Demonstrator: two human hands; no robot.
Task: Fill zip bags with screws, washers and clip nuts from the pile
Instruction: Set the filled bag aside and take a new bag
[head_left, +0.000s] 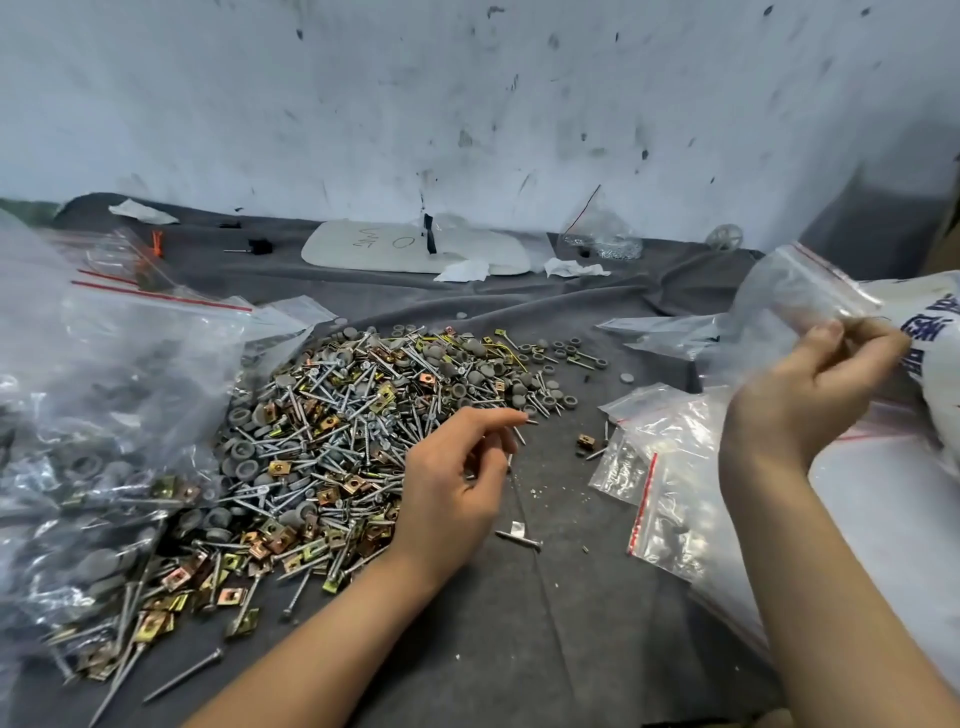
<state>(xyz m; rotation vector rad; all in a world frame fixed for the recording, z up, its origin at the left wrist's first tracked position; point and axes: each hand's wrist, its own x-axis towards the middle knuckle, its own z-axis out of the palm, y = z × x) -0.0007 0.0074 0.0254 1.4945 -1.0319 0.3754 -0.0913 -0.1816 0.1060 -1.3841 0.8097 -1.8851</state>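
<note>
Status: task partly done, much remaining.

Left hand (457, 483): palm up at the near edge of the pile (343, 431), fingers curled round what appears to be a few screws (525, 421), one tip showing past the fingertips. How many it holds cannot be read.

Right hand (810, 384): raised on the right, thumb and fingers pinching the mouth of a clear zip bag (795, 291). The bag hangs above the counter (519, 623) and looks empty or nearly so.

Done: filled bags (104, 426) lie heaped on the far left, overlapping the pile's edge, with hardware visible through the plastic.

Left to do: the pile is still large. Screws, grey washers (244, 449) and brass-coloured clip nuts (280, 466) are mixed together and spread over the grey cloth. A stack of flat bags (670, 467), apparently unfilled, lies just beside the right forearm.

Judgement: the current step is loading the held bag. Its opening is not clearly spread, so it likely needs parting before anything can go in.
</note>
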